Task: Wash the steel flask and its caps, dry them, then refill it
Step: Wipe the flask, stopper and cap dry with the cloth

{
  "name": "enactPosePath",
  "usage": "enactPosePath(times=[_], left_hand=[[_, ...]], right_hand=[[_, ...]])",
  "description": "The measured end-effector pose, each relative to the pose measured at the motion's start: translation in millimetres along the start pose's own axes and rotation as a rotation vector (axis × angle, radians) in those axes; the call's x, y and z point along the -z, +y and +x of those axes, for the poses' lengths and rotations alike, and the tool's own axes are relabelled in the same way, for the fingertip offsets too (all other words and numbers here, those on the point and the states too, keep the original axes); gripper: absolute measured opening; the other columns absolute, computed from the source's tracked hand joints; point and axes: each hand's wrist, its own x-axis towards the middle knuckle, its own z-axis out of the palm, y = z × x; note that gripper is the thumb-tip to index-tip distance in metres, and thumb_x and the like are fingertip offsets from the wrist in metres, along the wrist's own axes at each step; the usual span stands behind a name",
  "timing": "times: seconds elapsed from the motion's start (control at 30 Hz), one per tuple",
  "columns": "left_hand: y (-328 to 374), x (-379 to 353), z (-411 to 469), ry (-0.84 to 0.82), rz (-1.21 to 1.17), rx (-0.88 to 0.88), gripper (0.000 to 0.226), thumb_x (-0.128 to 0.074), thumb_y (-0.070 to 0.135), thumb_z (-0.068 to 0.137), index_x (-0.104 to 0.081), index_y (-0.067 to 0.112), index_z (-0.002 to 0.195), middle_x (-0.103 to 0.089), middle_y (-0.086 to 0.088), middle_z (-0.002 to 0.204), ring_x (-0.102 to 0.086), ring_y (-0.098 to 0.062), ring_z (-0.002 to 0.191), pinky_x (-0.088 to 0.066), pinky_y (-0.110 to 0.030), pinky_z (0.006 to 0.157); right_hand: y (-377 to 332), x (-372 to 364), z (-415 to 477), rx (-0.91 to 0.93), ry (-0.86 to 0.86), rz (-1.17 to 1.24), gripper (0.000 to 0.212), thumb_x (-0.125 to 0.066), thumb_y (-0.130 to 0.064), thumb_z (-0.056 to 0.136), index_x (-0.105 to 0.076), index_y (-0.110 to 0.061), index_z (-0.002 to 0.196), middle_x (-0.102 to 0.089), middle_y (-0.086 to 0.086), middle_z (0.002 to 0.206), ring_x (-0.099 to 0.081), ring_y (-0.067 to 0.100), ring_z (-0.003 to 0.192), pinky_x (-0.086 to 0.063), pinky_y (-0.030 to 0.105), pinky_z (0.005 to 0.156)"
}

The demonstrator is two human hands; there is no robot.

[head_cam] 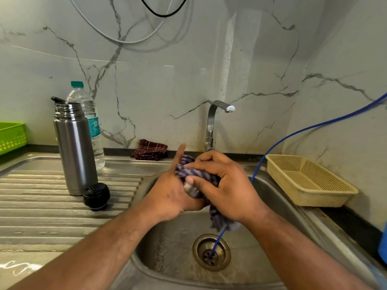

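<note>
Two bare forearms reach in from the bottom edge and meet over the sink [167, 237]. The right hand [226, 191] has its fingers [206, 162] curled over a striped cloth [196, 174], thumb pressing into its front. The left hand [173, 195] cups the same bundle from the other side, thumb standing up; its remaining fingers are hidden behind the cloth, so I judge them wrapped round it. A small pale piece [190, 189] shows between the thumbs. It is probably one of the caps being dried, though too little shows to be sure.

The bundle hangs directly above the basin and its drain [211, 252], so a piece slipping out of damp cloth would drop onto wet steel and need wiping again. The cloth's loose tail dangles low beside the blue hose [293, 132] and could soak up water from the basin.

The steel flask [75, 147] stands upright and uncapped on the ribbed bench [41, 210], well left of the hands, with a plastic water bottle [92, 126] just behind it. The black cap [96, 196] lies at its foot, near the basin's edge. A swing of the left forearm could nudge that cap into the sink or tip the tall flask off its ribs.
</note>
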Motion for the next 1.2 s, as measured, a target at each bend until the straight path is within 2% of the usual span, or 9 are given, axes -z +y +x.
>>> enactPosePath(times=[0.07, 0.17, 0.3, 0.4, 0.6, 0.7, 0.9, 1.1, 1.2], left_hand=[[-4.4, -1.3, -1.4, 0.021, -0.122, 0.050, 0.105, -0.089, 0.032, 0.067, -0.029, 0.028, 0.153, -0.057, 0.032, 0.118, -0.052, 0.027, 0.110, -0.038, -0.026, 0.116], [-9.8, 6.8, -5.1, -0.050, -0.394, 0.269, 0.124, -0.100, 0.029, 0.058, -0.020, 0.040, 0.151, -0.064, 0.008, 0.129, -0.064, -0.006, 0.119, -0.050, -0.028, 0.107], [1.3, 9.3, -8.5, -0.255, -0.713, 0.385, 0.061, -0.076, -0.003, 0.085, -0.052, 0.016, 0.138, -0.068, -0.010, 0.125, -0.066, -0.020, 0.117, -0.052, -0.035, 0.106], [0.4, 7.7, -9.7, -0.269, -0.666, 0.304, 0.046, -0.081, 0.015, 0.082, -0.067, 0.014, 0.126, -0.071, -0.015, 0.124, -0.066, -0.021, 0.116, -0.047, -0.043, 0.109], [-0.3, 13.2, -5.7, -0.150, -0.891, 0.401, 0.065, -0.069, 0.052, 0.078, -0.065, 0.009, 0.127, -0.071, -0.020, 0.123, -0.067, -0.034, 0.118, -0.055, -0.050, 0.101], [2.3, 12.6, -5.3, -0.141, -0.924, 0.436, 0.074, -0.067, 0.050, 0.079, -0.053, 0.006, 0.136, -0.071, -0.024, 0.121, -0.070, -0.039, 0.112, -0.057, -0.051, 0.097], [5.2, 1.6, -7.4, -0.106, -0.881, 0.441, 0.067, -0.060, 0.060, 0.078, -0.065, 0.010, 0.123, -0.077, -0.011, 0.103, -0.073, -0.020, 0.084, -0.061, -0.037, 0.076], [2.0, -4.4, -1.9, 0.133, -0.933, 0.483, 0.076, -0.034, 0.073, 0.091, -0.067, 0.009, 0.114, -0.072, -0.012, 0.084, -0.064, -0.018, 0.066, -0.046, -0.034, 0.057], [-2.4, -0.8, -1.0, 0.220, -0.943, 0.503, 0.073, -0.031, 0.071, 0.093, -0.068, 0.012, 0.114, -0.075, -0.014, 0.092, -0.068, -0.027, 0.082, -0.052, -0.038, 0.066]], right_hand=[[0.0, -0.1, 0.1, -0.006, -0.086, -0.027, 0.030, -0.074, -0.035, 0.092, -0.074, -0.032, 0.122, -0.058, -0.019, 0.113, -0.058, 0.000, 0.107, -0.050, 0.018, 0.089], [12.3, 7.5, -0.3, -0.134, -0.043, -0.017, 0.029, -0.073, -0.038, 0.092, -0.074, -0.034, 0.120, -0.061, -0.018, 0.107, -0.060, -0.001, 0.101, -0.052, 0.021, 0.087], [20.6, 6.5, -1.0, -0.229, 0.085, -0.019, 0.024, -0.072, -0.037, 0.093, -0.074, -0.039, 0.117, -0.064, -0.016, 0.101, -0.061, -0.002, 0.096, -0.050, 0.019, 0.086], [13.2, 3.1, -2.0, -0.177, 0.041, 0.057, 0.024, -0.072, -0.037, 0.093, -0.074, -0.037, 0.117, -0.063, -0.015, 0.104, -0.062, -0.001, 0.101, -0.050, 0.015, 0.086], [6.3, 16.7, 3.4, -0.181, -0.104, 0.360, 0.045, -0.044, -0.024, 0.096, -0.064, -0.023, 0.137, -0.058, 0.001, 0.123, -0.055, 0.007, 0.121, -0.041, 0.019, 0.106], [14.7, 22.6, 5.1, -0.252, -0.017, 0.228, 0.046, -0.052, -0.020, 0.100, -0.055, -0.036, 0.142, -0.056, -0.009, 0.127, -0.055, 0.002, 0.120, -0.046, 0.029, 0.109], [11.2, 22.3, 5.0, -0.213, 0.080, -0.066, 0.048, -0.072, -0.023, 0.094, -0.058, -0.031, 0.140, -0.053, -0.014, 0.134, -0.051, -0.006, 0.119, -0.032, -0.005, 0.095], [2.3, 18.1, 0.9, -0.027, -0.155, 0.123, 0.059, -0.049, -0.012, 0.090, -0.053, -0.021, 0.148, -0.056, -0.013, 0.143, -0.049, -0.002, 0.134, -0.039, 0.016, 0.111], [6.8, 16.3, -0.6, -0.023, -0.179, 0.231, 0.054, -0.057, -0.002, 0.097, -0.052, -0.022, 0.147, -0.056, -0.010, 0.143, -0.055, 0.009, 0.131, -0.047, 0.031, 0.111]])
